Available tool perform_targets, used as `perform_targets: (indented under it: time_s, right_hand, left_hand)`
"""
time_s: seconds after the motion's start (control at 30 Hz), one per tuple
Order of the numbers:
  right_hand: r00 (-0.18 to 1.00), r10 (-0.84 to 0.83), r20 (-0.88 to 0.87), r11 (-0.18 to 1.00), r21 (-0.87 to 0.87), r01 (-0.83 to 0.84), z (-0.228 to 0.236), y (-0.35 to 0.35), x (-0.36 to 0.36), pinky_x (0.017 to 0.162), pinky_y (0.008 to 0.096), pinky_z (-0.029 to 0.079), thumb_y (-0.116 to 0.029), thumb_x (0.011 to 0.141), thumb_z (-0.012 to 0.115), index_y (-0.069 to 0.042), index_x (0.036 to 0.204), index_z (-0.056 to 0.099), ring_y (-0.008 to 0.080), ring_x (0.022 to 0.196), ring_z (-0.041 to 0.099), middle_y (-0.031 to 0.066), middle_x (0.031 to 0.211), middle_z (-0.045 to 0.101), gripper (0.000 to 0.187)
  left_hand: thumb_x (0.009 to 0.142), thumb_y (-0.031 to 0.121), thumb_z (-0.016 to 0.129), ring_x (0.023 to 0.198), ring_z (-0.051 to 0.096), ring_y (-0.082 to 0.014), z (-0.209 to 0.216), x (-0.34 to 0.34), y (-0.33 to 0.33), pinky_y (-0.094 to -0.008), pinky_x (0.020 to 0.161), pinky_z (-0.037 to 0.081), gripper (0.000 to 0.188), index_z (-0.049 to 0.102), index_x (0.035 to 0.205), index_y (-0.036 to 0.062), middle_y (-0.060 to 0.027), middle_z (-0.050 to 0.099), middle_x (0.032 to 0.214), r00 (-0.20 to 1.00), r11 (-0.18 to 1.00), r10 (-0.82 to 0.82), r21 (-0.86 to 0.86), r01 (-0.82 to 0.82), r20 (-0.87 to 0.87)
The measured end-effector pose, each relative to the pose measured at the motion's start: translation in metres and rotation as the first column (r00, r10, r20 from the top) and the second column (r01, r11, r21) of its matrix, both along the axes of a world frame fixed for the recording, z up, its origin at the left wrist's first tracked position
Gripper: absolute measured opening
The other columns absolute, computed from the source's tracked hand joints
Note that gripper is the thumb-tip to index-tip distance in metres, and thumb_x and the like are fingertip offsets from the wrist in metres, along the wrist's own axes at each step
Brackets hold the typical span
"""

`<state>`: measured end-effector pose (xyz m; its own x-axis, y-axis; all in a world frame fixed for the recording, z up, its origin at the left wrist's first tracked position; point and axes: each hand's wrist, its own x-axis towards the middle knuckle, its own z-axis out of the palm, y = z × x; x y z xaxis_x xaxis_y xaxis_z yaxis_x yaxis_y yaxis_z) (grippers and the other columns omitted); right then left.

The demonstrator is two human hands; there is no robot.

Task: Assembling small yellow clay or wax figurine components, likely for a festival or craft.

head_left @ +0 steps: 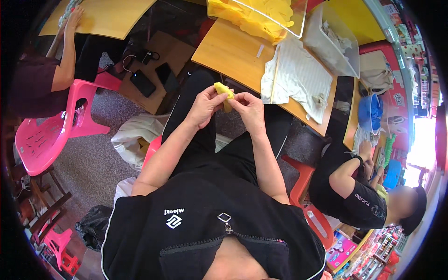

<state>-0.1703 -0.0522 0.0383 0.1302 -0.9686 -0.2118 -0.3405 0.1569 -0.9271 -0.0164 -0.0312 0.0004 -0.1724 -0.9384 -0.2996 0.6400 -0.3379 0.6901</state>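
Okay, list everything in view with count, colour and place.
Yellow piece: 1, yellow, held upper centre
Tables: at least 3, tan, top, right
Bins: 2, clear, top right
Yellow pile: 1, yellow, left bin
Cloth: 1, white, middle table
Tub: 1, blue, right table
Board: 1, brown, upper left
Devices: at least 2, black, on board
Seats: at least 3, pink or red, left and right
Sack: at least 1, white, left floor
Bag: 1, black, lower left
People: 2, dark-clad, left and right
Shelf goods: uncountable, mixed, far right
Left grip: 1, bare, on yellow piece
Right grip: 1, bare, on yellow piece
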Motion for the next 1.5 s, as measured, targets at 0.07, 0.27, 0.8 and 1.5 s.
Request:
perform_targets:
  time_s: [0.07,0.27,0.8,1.5]
  right_hand:
    - [0.999,0.013,-0.033,1.000,0.004,-0.013,-0.002,-0.001,-0.001,0.057,0.0207,0.044,-0.013,0.077,0.072,0.001,0.088,0.068,0.0041,0.062,0.054,0.0008,0.068,0.063,0.018]
    - [0.988,0.017,0.150,0.997,0.074,-0.029,-0.009,-0.001,-0.003,0.060,0.0221,0.046,-0.013,0.080,0.070,0.000,0.093,0.068,0.0045,0.067,0.056,0.0026,0.075,0.065,0.018]
    - [0.899,0.208,-0.386,0.622,-0.657,-0.426,0.055,0.018,-0.016,0.067,0.0291,0.052,0.005,0.072,0.069,-0.004,0.089,0.067,0.0215,0.080,0.063,0.0076,0.091,0.061,0.020]
    - [0.998,-0.007,0.068,0.990,-0.138,0.016,0.002,0.032,0.003,0.062,0.0200,0.043,-0.011,0.083,0.069,0.003,0.095,0.067,0.0045,0.067,0.053,0.0013,0.080,0.064,0.019]
  left_hand:
    - [0.090,0.013,0.060,0.102,0.059,-0.0144,0.000,0.000,0.000,-0.0310,0.086,0.049,0.026,0.055,0.115,0.0062,-0.0062,0.061,0.114,1.000,1.000,0.001,0.002,-0.001,0.012]
    - [0.089,0.011,0.061,0.100,0.059,-0.0140,0.000,0.001,0.002,-0.0298,0.087,0.048,0.027,0.055,0.115,0.0040,-0.0061,0.062,0.111,1.000,1.000,0.011,-0.006,-0.011,-0.030]
    - [0.094,0.036,0.052,0.071,0.064,-0.0181,0.028,0.013,0.003,-0.0291,0.063,0.052,0.034,0.058,0.103,0.0037,-0.0076,0.064,0.084,0.932,0.960,-0.225,0.097,0.261,-0.283]
    - [0.093,0.023,0.058,0.076,0.050,-0.0027,0.012,-0.015,0.010,-0.0188,0.068,0.042,0.020,0.058,0.100,0.0041,0.0026,0.057,0.084,0.985,0.993,0.071,-0.105,-0.055,0.159]
